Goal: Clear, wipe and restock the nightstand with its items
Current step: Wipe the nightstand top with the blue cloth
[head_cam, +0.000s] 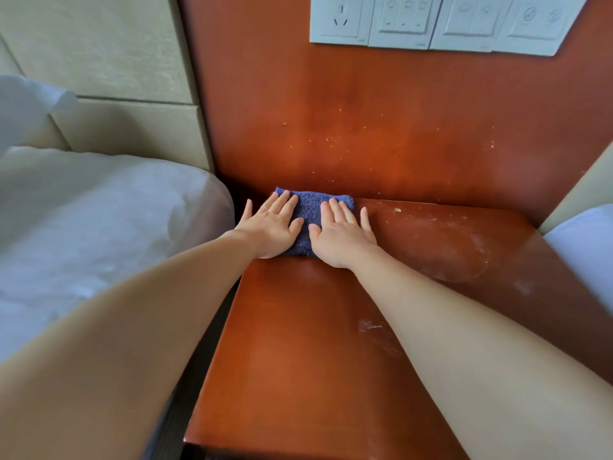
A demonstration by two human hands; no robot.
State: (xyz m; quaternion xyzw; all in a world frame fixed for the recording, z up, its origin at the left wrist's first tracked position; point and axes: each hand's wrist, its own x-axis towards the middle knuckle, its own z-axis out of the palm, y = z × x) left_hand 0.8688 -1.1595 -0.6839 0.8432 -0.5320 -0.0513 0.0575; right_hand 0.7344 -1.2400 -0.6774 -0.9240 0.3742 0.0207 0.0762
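Observation:
A folded blue cloth [310, 210] lies at the far left corner of the red-brown wooden nightstand top [298, 343], against the back panel. My left hand [273, 225] presses flat on the cloth's left part with straight fingers. My right hand [341, 235] presses flat on its right part, fingers spread, little finger on the bare wood. Pale dusty smears mark the nightstand's right side. No other items stand on the top.
A bed with white bedding [99, 234] lies close on the left, its padded headboard [109, 78] behind. A wooden back panel [398, 121] rises behind the nightstand with a row of wall sockets and switches [431, 23]. A second white bed corner [583, 247] is at the right.

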